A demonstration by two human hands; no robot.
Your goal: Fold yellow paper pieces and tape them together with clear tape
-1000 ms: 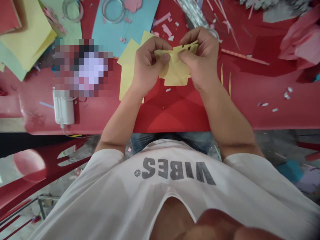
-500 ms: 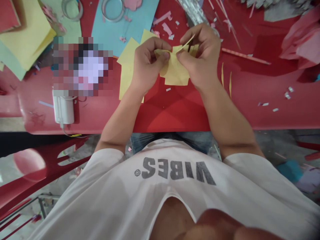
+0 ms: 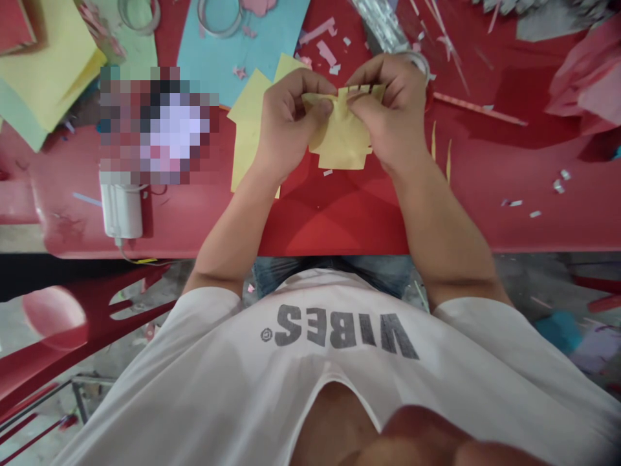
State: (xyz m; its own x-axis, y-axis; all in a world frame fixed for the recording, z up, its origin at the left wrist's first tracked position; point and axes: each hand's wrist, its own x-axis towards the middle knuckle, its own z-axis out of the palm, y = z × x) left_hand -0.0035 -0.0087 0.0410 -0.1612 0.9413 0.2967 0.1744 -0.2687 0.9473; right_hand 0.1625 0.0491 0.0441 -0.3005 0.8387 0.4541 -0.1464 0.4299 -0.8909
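I noted the left hand (image 3: 286, 126) and right hand (image 3: 388, 116) both pinched shut on the top edge of the yellow paper piece (image 3: 342, 139), held just above the red table (image 3: 339, 213). More yellow sheets (image 3: 247, 139) lay beside the left hand; a blue sheet (image 3: 218, 55) lay beyond.

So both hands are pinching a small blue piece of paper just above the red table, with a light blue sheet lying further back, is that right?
Not quite: the piece of paper is yellow, not blue. The head view shows the left hand and right hand pinching its top edge above the red table, and the light blue sheet does lie further back.
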